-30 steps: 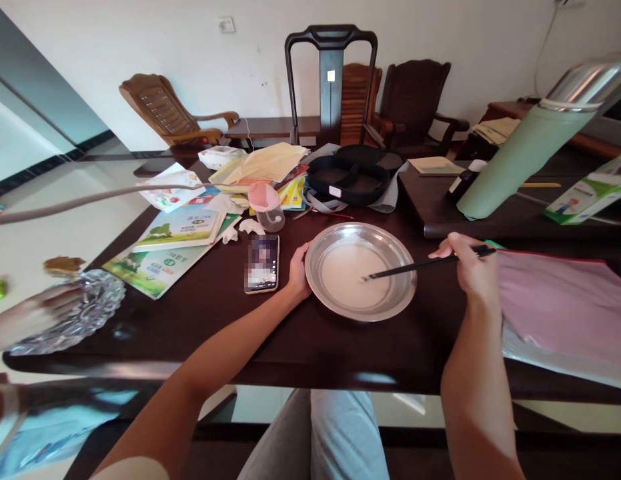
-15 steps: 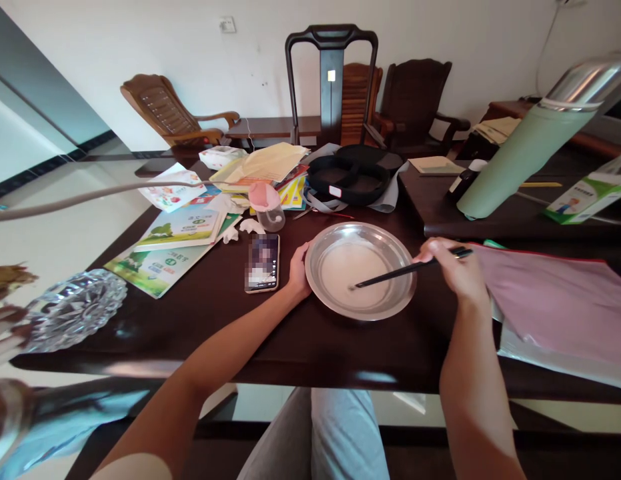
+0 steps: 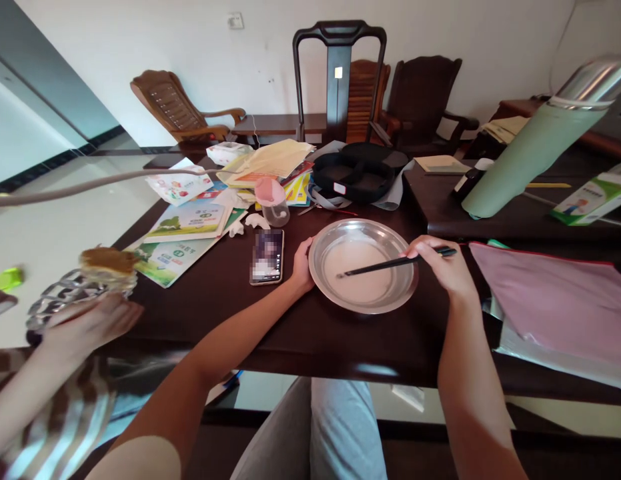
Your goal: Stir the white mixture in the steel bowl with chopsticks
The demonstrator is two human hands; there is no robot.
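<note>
At the near edge of the dark worktop (image 3: pixel 310 340), the person's 2 forearms reach forward from the bottom of the view. The left hand (image 3: pixel 301 265) rests against the left rim of the round metal plate (image 3: pixel 363 265), fingers curled loosely along the edge, steadying it rather than gripping anything else. The right hand (image 3: pixel 440 265) sits just right of the plate, its fingers clenched around the dark chopsticks (image 3: pixel 390 265), which slant leftward over the plate so that their tips lie on a thin layer of pale whitish liquid in the plate's middle. The plate sits flat on the worktop, directly in front of the person.

Just left of the left hand lies a phone (image 3: pixel 267 256), screen up. To the right, a pink folder (image 3: pixel 555 303) spreads over the worktop's near right part. At the far left edge, another person's hand (image 3: pixel 90 323) with a striped sleeve holds a brown piece of food (image 3: pixel 109 261) near a cut-glass dish (image 3: pixel 65 297).

Farther back lie green booklets (image 3: pixel 187 227), a small clear cup with a pink lid (image 3: pixel 274 200), loose papers, and a black divided tray (image 3: pixel 354 173). A tall pale-green flask (image 3: pixel 525 150) leans at the right, beside a green-and-white box (image 3: pixel 593 199). Beyond stand wooden chairs (image 3: pixel 340 80) against the white wall.
</note>
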